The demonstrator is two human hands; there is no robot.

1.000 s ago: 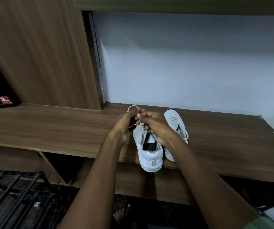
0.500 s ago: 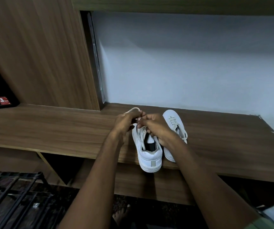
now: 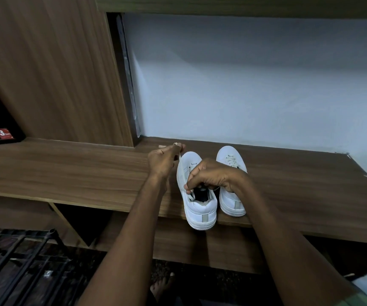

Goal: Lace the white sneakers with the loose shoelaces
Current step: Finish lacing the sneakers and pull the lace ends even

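Note:
Two white sneakers stand side by side on the wooden shelf (image 3: pixel 67 173), toes toward the wall. The left sneaker (image 3: pixel 200 210) has its heel at the shelf's front edge. My left hand (image 3: pixel 163 161) pinches a white shoelace (image 3: pixel 179 157) and holds it up and left of the shoe's toe. My right hand (image 3: pixel 209 176) is over the left sneaker's tongue, fingers curled and pinching the lace at the eyelets near the opening. The right sneaker (image 3: pixel 231 202) has laces threaded across its front; my right wrist covers its middle.
A grey wall (image 3: pixel 244 85) rises behind the shelf. A tall wooden panel (image 3: pixel 56 74) stands at the left. A black metal rack (image 3: pixel 19 261) sits on the floor at lower left. A bare foot (image 3: pixel 162 286) shows below the shelf.
My left hand has drawn the lace up and to the left, away from the right hand. My right hand has slid back toward the shoe's opening.

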